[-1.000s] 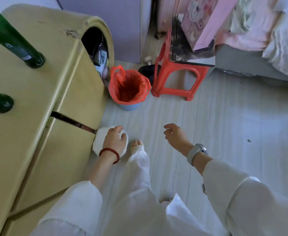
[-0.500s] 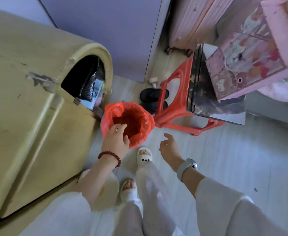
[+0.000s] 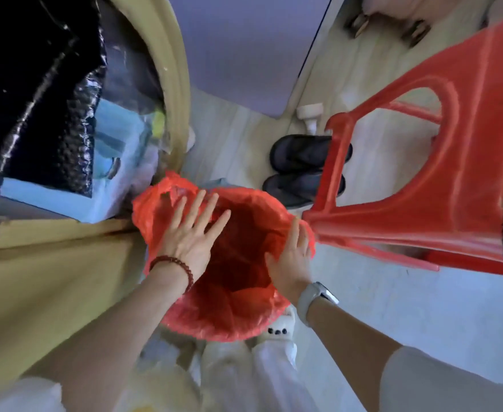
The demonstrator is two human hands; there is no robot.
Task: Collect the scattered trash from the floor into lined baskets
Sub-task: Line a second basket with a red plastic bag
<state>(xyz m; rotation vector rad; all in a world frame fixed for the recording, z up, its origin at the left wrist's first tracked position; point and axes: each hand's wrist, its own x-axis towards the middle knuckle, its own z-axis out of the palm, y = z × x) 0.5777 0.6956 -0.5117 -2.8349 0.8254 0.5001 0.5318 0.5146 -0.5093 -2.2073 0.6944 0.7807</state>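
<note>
The left hand hangs flat over the mouth of the basket, its fingers straight and spread, palm down, its grip holding nothing; a red bead bracelet circles the wrist. The right hand rests at the basket's right rim, fingers straight and close together against the liner, thumb toward the inside; whether it nips the plastic cannot be told. A pale watch sits on that wrist. The basket stands on the floor, lined with a red plastic bag whose edge folds out over the rim and bunches into a loose ear at the upper left. Its inside is dark red with creased plastic at the bottom; no trash can be made out in it for certain. Just beside its left flank is a yellow cabinet with an arched opening, in which a black bag and pale blue packets are stuffed. To the basket's right, almost touching the rim, stands a red stool. A pair of dark slippers lies behind the basket, partly under the stool leg, with a small white bottle just beyond them near a purple panel. Below the basket show white trousers and a white sandal, touching the basket's near edge in the view. White sleeves frame the lower corners.
</note>
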